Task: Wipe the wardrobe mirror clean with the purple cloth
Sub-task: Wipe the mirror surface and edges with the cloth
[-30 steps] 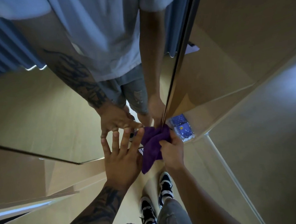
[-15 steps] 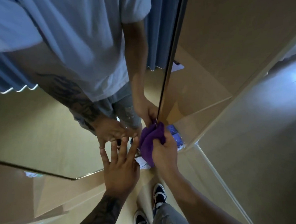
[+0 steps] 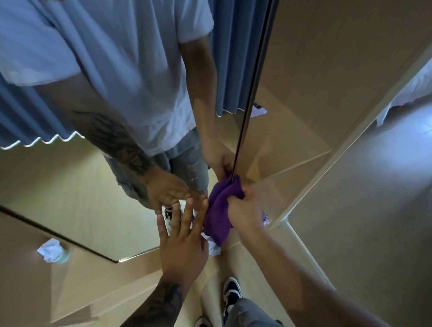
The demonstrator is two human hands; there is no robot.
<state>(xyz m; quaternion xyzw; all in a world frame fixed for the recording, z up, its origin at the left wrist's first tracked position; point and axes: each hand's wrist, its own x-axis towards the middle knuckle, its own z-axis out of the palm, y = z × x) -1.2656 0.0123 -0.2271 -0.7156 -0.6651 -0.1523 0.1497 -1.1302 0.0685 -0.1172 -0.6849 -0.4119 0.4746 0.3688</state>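
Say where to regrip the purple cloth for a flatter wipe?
Probably the loose tail of the purple cloth, taken from below. The right hand bunches its top against the mirror by the edge; the left hand rests flat beside it, free.

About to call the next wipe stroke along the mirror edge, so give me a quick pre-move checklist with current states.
1. purple cloth gripped by right hand: ok.
2. Cloth touching the mirror near its right edge: ok.
3. left hand flat against the glass, fingers straight, bracing: ok.
4. Left fingers clear of the cloth's path: not ok, they sit right beside it.
5. Glass already clean where wiped: cannot tell.
6. Feet clear of the crumpled paper on the floor: ok.
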